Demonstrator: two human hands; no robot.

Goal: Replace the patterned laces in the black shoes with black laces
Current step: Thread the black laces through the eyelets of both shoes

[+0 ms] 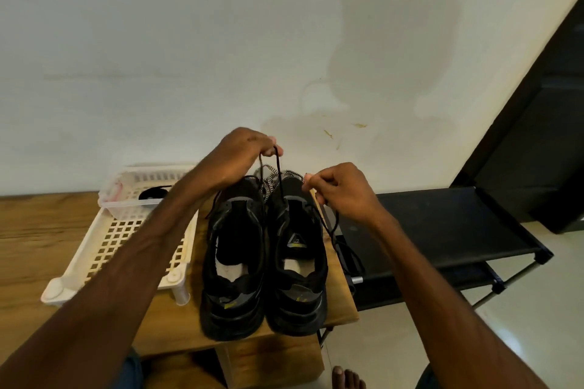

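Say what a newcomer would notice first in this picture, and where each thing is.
Two black shoes stand side by side, heels towards the camera, on the wooden table. Above them the left hand and right hand each pinch black lace, with patterned laces behind the toes. A white basket lies to their left.

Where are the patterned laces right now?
Head view, centre: the patterned laces sit bunched at the toe end of the black shoes, between the left hand and right hand, which each pinch black lace.
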